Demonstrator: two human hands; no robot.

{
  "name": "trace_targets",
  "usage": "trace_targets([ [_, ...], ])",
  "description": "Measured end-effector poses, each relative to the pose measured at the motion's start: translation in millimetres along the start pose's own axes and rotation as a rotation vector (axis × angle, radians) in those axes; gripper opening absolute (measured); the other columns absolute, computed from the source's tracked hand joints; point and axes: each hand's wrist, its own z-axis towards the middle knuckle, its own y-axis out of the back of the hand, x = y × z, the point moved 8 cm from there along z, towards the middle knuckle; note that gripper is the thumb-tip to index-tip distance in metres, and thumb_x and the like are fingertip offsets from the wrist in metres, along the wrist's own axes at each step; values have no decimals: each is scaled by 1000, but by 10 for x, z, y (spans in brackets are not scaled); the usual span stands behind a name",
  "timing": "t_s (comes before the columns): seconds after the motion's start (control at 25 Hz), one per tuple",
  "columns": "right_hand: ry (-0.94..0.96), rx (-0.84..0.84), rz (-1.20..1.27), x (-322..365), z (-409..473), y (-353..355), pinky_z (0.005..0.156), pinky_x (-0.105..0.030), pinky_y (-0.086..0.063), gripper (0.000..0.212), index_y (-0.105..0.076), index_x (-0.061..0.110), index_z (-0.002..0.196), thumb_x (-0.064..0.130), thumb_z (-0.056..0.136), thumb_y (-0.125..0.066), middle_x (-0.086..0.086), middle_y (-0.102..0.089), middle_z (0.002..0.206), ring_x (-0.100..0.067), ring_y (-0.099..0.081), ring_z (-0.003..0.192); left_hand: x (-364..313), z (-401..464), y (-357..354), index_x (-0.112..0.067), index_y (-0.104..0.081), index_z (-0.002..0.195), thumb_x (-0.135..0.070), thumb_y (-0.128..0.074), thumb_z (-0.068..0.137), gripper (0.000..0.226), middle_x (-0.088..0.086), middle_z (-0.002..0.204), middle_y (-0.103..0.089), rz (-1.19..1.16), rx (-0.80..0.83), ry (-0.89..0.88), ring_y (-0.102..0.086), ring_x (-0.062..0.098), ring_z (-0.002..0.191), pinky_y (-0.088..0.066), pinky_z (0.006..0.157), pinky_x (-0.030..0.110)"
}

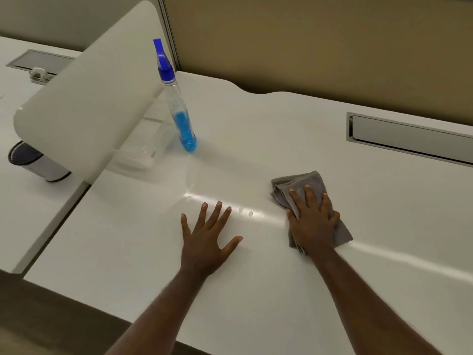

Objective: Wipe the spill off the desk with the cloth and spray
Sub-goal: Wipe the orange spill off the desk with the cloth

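A grey cloth (300, 184) lies crumpled on the white desk (128, 252), right of centre. My right hand (313, 222) presses flat on top of it, fingers spread over the fabric. My left hand (207, 239) rests palm down on the bare desk to the left of the cloth, fingers apart, holding nothing. A few small wet drops (249, 213) glisten on the desk between the two hands. A clear spray bottle (179, 108) with a blue trigger head and blue liquid stands upright behind my left hand.
A white curved divider panel (89, 98) rises at the left edge, with a clear plastic stand (143, 152) at its foot. A grey cable tray (409, 137) is recessed at the back right. A dark-topped cylinder (35, 162) stands on the neighbouring desk. A tan partition wall (320, 42) backs the desk.
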Motion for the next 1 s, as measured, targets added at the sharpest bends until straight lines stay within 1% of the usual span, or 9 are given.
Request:
trace_targets([
  [0.12, -46, 21, 23, 319, 499, 20, 106, -66, -19, 57, -18, 49, 148, 52, 95, -39, 5, -12, 163, -41, -11, 145, 850, -119, 194, -43, -23, 151, -79, -26, 83, 78, -16, 160, -16, 25, -37, 161, -6, 16, 151, -3, 115, 63],
  [0.2, -34, 32, 25, 600, 833, 4, 108, -68, -16, 58, -16, 48, 149, 51, 95, -38, 4, -10, 163, -43, -8, 145, 1285, -220, 213, -44, -20, 151, -82, -22, 81, 80, -17, 160, -13, 25, -3, 236, -3, 14, 151, -2, 116, 62],
  [0.32, -10, 82, 51, 1096, 1244, -85, 109, -70, -10, 57, -12, 48, 149, 51, 95, -33, 5, -5, 164, -43, -1, 146, 1427, -290, 122, -47, -14, 151, -84, -19, 81, 80, -20, 160, -9, 9, 33, 222, 2, 11, 150, -3, 118, 59],
  [0.48, 80, 94, 17, 1771, 1439, -133, 108, -69, -9, 57, -12, 47, 149, 49, 95, -31, 4, -5, 164, -44, 0, 146, 1407, -262, 100, -47, -17, 151, -82, -24, 83, 76, -22, 158, -11, 0, 3, 199, -4, 11, 150, -6, 119, 56],
  [0.6, 194, 68, 22, 2078, 1244, -127, 108, -68, -11, 57, -17, 43, 149, 45, 95, -35, 2, -10, 164, -45, -4, 145, 1410, -258, 121, -46, -19, 151, -81, -28, 84, 76, -22, 158, -14, 1, -10, 199, -6, 12, 150, -7, 119, 57],
  [0.68, 298, 67, 29, 2246, 967, -164, 108, -70, -13, 61, -16, 37, 151, 43, 95, -38, 1, -11, 163, -44, -5, 145, 1398, -265, 120, -46, -19, 151, -82, -27, 83, 77, -21, 158, -15, 10, -11, 199, -6, 13, 150, -8, 119, 58],
  [0.8, 467, 113, 5, 2522, 449, -306, 109, -70, -10, 62, -10, 45, 150, 46, 94, -37, 4, -5, 164, -41, 0, 147, 1384, -264, 131, -45, -18, 152, -84, -24, 82, 80, -18, 159, -16, 10, -16, 189, -6, 14, 150, -8, 119, 59],
  [0.92, 598, 174, 22, 2621, -19, -422, 111, -68, 0, 61, -10, 53, 146, 48, 92, -37, 8, -2, 164, -37, 8, 148, 1323, -288, 225, -32, -23, 153, -82, -26, 83, 87, -9, 160, -21, -42, -77, 146, -14, 20, 150, -16, 116, 60],
  [1.0, 649, 187, 28, 2533, -259, -438, 112, -66, 2, 59, -12, 53, 146, 49, 92, -37, 10, -3, 164, -34, 8, 149, 1281, -325, 315, -20, -30, 152, -80, -27, 84, 91, -1, 158, -28, -85, -138, 110, -22, 26, 147, -21, 113, 60],
])
